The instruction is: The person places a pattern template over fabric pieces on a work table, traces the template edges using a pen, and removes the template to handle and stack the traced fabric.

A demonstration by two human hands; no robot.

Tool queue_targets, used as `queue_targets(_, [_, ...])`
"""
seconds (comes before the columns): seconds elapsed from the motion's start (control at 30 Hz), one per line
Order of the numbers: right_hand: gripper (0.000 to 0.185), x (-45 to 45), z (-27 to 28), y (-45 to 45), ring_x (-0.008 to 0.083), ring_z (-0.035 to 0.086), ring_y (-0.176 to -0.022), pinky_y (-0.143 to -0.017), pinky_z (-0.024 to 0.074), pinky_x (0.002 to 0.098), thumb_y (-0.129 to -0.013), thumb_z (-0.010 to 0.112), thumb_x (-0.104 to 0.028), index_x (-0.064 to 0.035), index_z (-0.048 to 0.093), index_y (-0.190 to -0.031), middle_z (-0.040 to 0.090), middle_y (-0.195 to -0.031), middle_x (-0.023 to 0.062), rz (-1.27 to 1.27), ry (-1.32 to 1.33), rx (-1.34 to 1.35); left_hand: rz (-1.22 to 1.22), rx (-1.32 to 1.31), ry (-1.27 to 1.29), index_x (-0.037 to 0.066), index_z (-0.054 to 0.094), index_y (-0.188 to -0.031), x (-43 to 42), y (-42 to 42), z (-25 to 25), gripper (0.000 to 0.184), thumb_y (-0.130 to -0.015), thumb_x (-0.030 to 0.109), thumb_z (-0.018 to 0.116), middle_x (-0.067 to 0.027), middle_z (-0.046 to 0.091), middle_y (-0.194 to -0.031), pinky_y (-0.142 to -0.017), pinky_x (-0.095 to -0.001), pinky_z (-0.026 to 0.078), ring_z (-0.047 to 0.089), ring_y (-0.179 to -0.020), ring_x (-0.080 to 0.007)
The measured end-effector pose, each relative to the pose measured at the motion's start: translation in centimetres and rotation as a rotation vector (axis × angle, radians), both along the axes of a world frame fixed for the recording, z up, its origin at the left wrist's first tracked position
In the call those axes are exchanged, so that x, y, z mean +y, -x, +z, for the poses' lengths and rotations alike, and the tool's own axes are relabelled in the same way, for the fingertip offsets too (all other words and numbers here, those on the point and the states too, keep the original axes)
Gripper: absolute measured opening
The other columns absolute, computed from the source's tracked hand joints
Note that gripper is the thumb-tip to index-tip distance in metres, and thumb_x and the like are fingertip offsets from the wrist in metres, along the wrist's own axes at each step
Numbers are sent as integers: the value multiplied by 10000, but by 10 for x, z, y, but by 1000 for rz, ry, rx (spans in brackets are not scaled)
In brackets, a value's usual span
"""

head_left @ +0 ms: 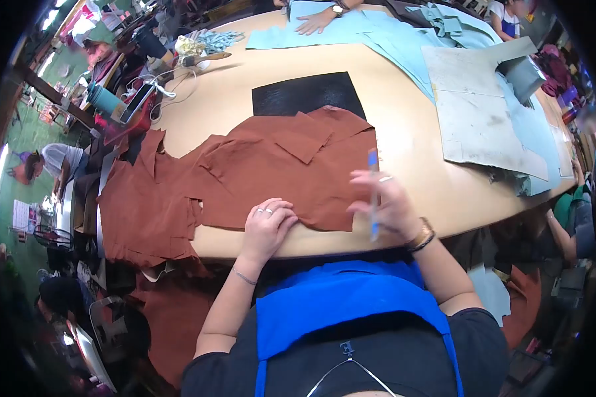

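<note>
A large reddish-brown piece of leather or cloth (258, 169) spreads over the table, creased, with its left part hanging past the table's edge. My left hand (269, 225) rests on its near edge, fingers curled and pressed together at the material. Just right of the brown piece, my right hand (392, 205) holds a blue-and-clear pen (373, 215) upright between the fingers; hand and pen are slightly blurred. Partly beneath the far side of the brown piece lies a black sheet (304, 94).
Light-blue pieces (311, 30) cover the far side, where another person's hand (316, 21) lies flat. A grey-white panel (473, 126) sits at right. A brush (206, 58), white cables, a phone (137, 102) and a teal bottle (104, 100) are at the far left.
</note>
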State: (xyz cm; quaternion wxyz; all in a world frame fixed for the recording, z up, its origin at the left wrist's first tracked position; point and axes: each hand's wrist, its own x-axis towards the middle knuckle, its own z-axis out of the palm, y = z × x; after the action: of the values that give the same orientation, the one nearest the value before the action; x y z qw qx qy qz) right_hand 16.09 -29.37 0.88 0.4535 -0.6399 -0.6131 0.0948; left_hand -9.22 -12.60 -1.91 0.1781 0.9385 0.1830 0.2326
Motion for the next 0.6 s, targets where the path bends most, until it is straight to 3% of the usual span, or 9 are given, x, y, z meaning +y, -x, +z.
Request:
queue_targets(0.07, [570,12,7,30,280,623,-1121,-956,482,393,-730,843,-280,-117,609,-1223,664,-1200,110,75,-3,-233,77,-62,73,106,616,-880,-8,-13,-2,195,-836,254,737,-32,658,-908,-748,-382,483,639,-882,-246])
queue_targets(0.13, [528,20,7,45,251,632,-1091,-917,489,395,-756,790,-195,-136,597,-1244,666,-1196,75,52,-17,-361,48,-107,75,106,588,-887,-11,-20,2,191,-854,241,719,-35,636,-843,-656,-361,480,632,-771,-244])
queue_targets(0.17, [453,25,-10,39,234,662,-987,-855,499,385,-758,712,-76,-140,628,-1199,695,-1103,43,35,-20,-411,-14,-124,41,106,579,-895,-14,-22,10,186,-866,236,708,-37,626,-824,-632,-359,477,625,-741,-245])
queue_targets(0.2, [440,24,-8,33,235,666,-947,-843,500,383,-749,693,-47,-138,640,-1176,701,-1062,41,33,-30,-387,-72,-142,7,106,570,-904,-16,-24,17,181,-877,232,697,-39,616,-805,-607,-357,473,617,-710,-245])
queue_targets(0.33, [292,17,25,3,242,664,-753,-714,504,371,-763,637,18,-116,688,-1018,676,-794,52,-19,-130,-290,2,-23,-126,130,651,-956,-6,6,17,142,-817,116,675,-30,651,-848,-681,-376,484,638,-772,-242])
queue_targets(0.4, [303,4,43,-16,249,657,-725,-664,503,360,-744,667,45,-107,706,-1002,659,-750,70,-15,-91,-227,104,-25,-81,128,694,-1005,-1,30,22,304,-740,3,612,-51,693,-951,-753,-378,500,668,-871,-251])
queue_targets(0.47, [277,-10,80,-25,251,647,-690,-594,485,341,-749,704,41,-100,722,-986,643,-716,85,-33,-100,-200,132,-138,110,93,709,-1032,3,47,48,381,-723,-83,574,-126,700,-927,-778,-367,509,676,-899,-281])
queue_targets(0.53, [211,-30,109,-36,223,675,-714,-601,505,295,-783,735,6,-71,724,-979,677,-753,86,-23,-104,-221,133,-217,15,36,704,-1003,3,61,92,286,-749,-46,602,-145,697,-902,-688,-331,518,681,-816,-277])
queue_targets(0.6, [160,-44,153,-31,182,703,-771,-674,533,267,-812,743,-13,-39,717,-968,715,-813,78,-16,-157,-185,39,-354,176,24,709,-953,10,78,129,191,-786,86,640,-121,678,-843,-650,-304,495,653,-748,-218])
